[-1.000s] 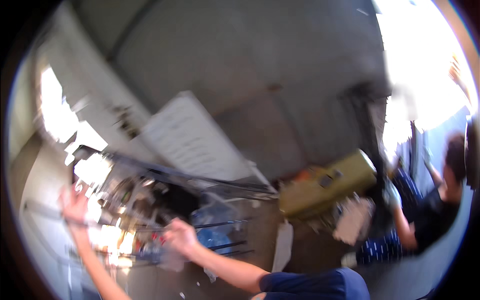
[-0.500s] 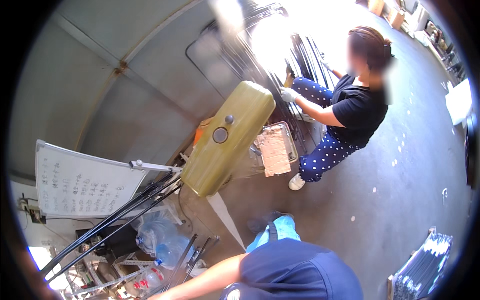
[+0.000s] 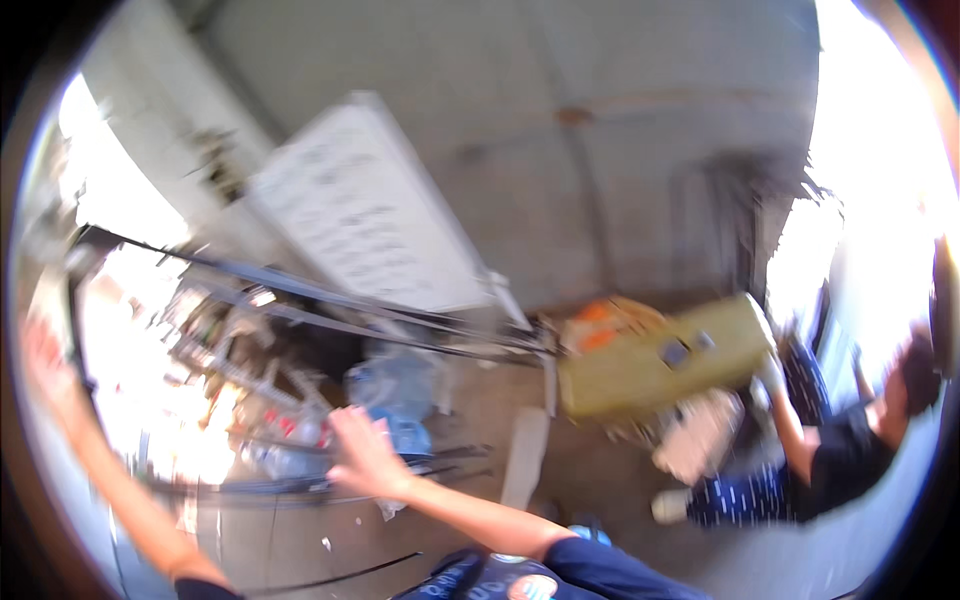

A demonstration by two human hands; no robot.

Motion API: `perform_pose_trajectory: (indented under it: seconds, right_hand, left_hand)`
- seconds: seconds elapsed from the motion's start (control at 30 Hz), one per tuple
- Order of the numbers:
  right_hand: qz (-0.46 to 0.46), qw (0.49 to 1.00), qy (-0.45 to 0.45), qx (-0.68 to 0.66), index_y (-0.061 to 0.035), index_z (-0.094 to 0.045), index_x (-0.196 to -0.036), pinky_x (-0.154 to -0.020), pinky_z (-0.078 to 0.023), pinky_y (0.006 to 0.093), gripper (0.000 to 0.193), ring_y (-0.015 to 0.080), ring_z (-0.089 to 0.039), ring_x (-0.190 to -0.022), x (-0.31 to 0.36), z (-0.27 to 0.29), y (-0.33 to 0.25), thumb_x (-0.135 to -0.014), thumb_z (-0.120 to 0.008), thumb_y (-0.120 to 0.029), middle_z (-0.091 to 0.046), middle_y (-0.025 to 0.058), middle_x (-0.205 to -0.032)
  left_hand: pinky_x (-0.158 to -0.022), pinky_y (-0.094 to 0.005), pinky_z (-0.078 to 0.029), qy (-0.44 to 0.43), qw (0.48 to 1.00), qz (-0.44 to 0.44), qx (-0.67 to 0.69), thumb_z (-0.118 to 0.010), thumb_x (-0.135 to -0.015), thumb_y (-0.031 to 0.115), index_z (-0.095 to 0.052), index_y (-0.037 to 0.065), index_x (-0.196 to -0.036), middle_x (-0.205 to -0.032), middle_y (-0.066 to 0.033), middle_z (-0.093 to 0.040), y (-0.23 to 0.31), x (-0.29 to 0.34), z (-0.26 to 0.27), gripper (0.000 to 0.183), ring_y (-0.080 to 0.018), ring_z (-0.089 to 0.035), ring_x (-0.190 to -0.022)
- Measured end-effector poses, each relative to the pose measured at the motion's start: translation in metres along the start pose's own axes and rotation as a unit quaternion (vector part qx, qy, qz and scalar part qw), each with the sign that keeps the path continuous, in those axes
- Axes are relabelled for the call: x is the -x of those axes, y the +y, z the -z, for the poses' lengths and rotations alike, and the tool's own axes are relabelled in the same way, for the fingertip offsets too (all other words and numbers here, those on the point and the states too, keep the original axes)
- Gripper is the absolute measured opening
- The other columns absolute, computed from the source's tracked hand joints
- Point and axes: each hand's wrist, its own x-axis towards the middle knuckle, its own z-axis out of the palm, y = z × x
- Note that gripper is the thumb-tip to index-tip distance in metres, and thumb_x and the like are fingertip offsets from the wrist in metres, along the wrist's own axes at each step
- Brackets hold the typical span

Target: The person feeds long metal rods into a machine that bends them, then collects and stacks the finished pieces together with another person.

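Observation:
Long black metal tubes (image 3: pixel 340 300) run from the far left toward the middle, and a darker bar turns down at their left end. My left hand (image 3: pixel 50 365) is raised at the far left beside that bar; motion blurs its fingers, so whether it grips anything is unclear. Lower down, my right hand (image 3: pixel 365 455) reaches left with its fingers apart. It is over the lower black bars, whose outline is smeared, and nothing shows inside it. Clear blue-tinted plastic water jugs (image 3: pixel 395 385) lie just beyond my right hand.
A whiteboard (image 3: pixel 370 205) leans at the back wall. An olive-green tank-like case (image 3: pixel 650 365) stands right of the tubes, with flattened cardboard (image 3: pixel 700 435) in front. A co-worker (image 3: pixel 850 440) in dark clothes sits at the right. Blurred clutter (image 3: pixel 230 370) fills the left side.
My view has swung left, so the whiteboard, tank-like case and co-worker now appear farther right. Both my hands have come into view at the left, by the black tubes.

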Motion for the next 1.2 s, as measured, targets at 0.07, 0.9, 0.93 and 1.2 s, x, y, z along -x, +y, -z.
perform_pose_trajectory:
  seconds: [0.07, 0.9, 0.93, 1.2]
  right_hand:
    - [0.107, 0.991, 0.049, -0.059, -0.0055, -0.028, -0.129, -0.097, -0.029, 0.0461, 0.063, 0.0310, -0.035, -0.120, -0.016, 0.025, -0.021, -0.078, -0.057, -0.029, -0.040, 0.0168, -0.125]
    - [0.031, 0.936, 0.098, -0.336, 0.0010, -0.059, -0.089, -0.046, -0.026, 0.0184, 0.026, 0.0024, -0.032, -0.053, -0.068, 0.049, -0.086, -0.089, -0.048, -0.023, -0.038, -0.0059, -0.058]
    - [0.016, 0.940, 0.092, -0.329, 0.0011, -0.059, -0.089, -0.047, -0.026, 0.0183, 0.027, 0.0024, -0.032, -0.054, -0.063, 0.047, -0.079, -0.088, -0.048, -0.023, -0.038, -0.0058, -0.058]
    - [-0.018, 0.971, 0.151, -0.184, -0.0041, -0.057, -0.085, -0.052, -0.034, 0.0209, 0.025, 0.0048, -0.039, -0.059, -0.027, 0.041, 0.023, -0.087, -0.049, -0.028, -0.044, -0.0040, -0.062]
  left_hand:
    - [-0.038, -0.0143, -0.027, -0.043, 0.998, -0.004, 0.054, -0.041, -0.083, 0.004, -0.033, 0.006, -0.127, -0.061, 0.0063, -0.033, 0.002, -0.015, 0.044, 0.044, -0.0021, -0.029, -0.045]
    - [-0.049, -0.0236, -0.041, -0.097, 0.979, 0.145, 0.103, -0.030, -0.094, 0.024, -0.049, -0.005, -0.096, -0.065, -0.0036, -0.049, -0.009, -0.054, -0.049, 0.034, -0.0113, -0.048, -0.052]
    - [-0.051, -0.0240, -0.044, -0.110, 0.974, 0.180, 0.080, -0.031, -0.094, 0.024, -0.049, -0.004, -0.094, -0.067, -0.0055, -0.053, -0.017, -0.049, -0.043, 0.034, -0.0130, -0.053, -0.055]
    - [-0.055, -0.0228, -0.045, -0.442, 0.870, 0.216, 0.013, -0.040, -0.090, 0.016, -0.055, -0.002, -0.088, -0.067, -0.0073, -0.060, -0.074, 0.169, -0.002, 0.024, -0.0107, -0.056, -0.057]
